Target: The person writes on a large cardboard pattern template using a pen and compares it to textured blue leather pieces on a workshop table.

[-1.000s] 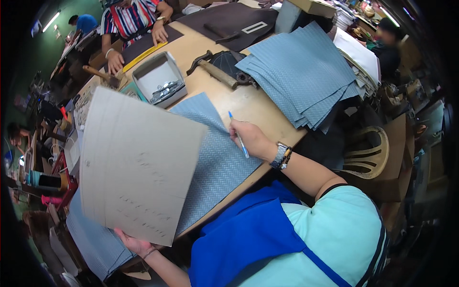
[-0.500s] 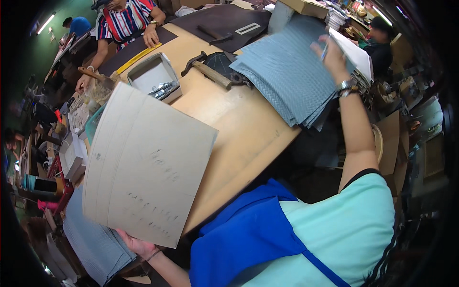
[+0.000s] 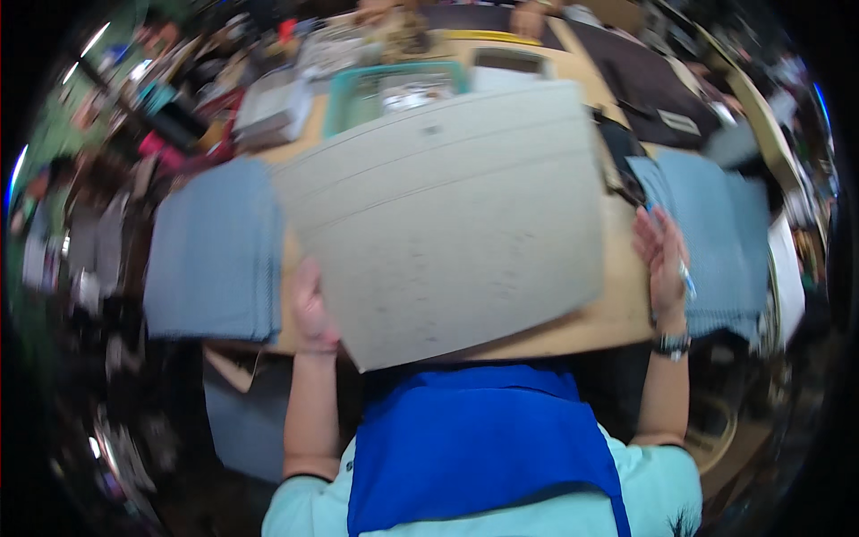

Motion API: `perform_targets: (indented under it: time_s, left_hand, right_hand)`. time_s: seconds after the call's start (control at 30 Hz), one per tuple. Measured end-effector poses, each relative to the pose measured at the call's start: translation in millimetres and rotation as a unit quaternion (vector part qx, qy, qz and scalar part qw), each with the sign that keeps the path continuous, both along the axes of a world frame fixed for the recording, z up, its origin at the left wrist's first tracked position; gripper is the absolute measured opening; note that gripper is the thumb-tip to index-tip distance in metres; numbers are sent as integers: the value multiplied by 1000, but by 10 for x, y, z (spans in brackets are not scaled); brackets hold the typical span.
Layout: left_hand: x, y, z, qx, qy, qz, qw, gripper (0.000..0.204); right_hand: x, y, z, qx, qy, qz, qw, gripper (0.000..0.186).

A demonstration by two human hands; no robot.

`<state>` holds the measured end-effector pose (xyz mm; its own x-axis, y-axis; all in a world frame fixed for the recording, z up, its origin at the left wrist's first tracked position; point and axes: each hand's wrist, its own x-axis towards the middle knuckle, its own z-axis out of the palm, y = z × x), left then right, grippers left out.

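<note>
A large grey cardboard pattern with curved pencil lines and handwriting lies tilted in front of me, over the table. Along its left edge is my left hand, closed on the edge with its fingers partly hidden and blurred. My right hand is beside the right-hand stack of blue textured sheets. A slim blue-and-white pen sticks out of this hand, its fingers loosely curled around it. Another pile of blue textured sheets lies to the left of the pattern.
Beyond the pattern stand a teal tray and a grey-white box. Dark tools lie beside the right stack. Dark material covers the far right of the table. Another person's hand rests by a yellow strip.
My view has swung left, so the pattern now sits in the middle. My right hand has come back from over the right stack to its near left edge, still with the pen.
</note>
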<state>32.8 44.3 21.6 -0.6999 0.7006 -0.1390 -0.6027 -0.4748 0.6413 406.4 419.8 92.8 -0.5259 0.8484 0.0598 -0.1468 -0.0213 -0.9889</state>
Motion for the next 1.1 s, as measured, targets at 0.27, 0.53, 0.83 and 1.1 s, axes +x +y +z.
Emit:
perform_targets:
  time_s: [0.27, 0.53, 0.83, 1.1]
  left_hand:
    - [-783, -341, 411, -534, 620, 152, 554, 59]
    - [-838, -538, 668, -799, 502, -9, 330, 72]
    - [-367, -83, 404, -354, 489, -206, 770, 71]
    - [-450, 311, -99, -527, 721, -140, 426, 103]
  right_hand:
    - [-166, -389, -193, 85, -56, 50, 993, 27]
    - [230, 233, 187, 87, 142, -92, 982, 33]
    - [66, 120, 538, 98, 176, -243, 949, 40]
    - [315, 272, 465, 135, 120, -275, 944, 41]
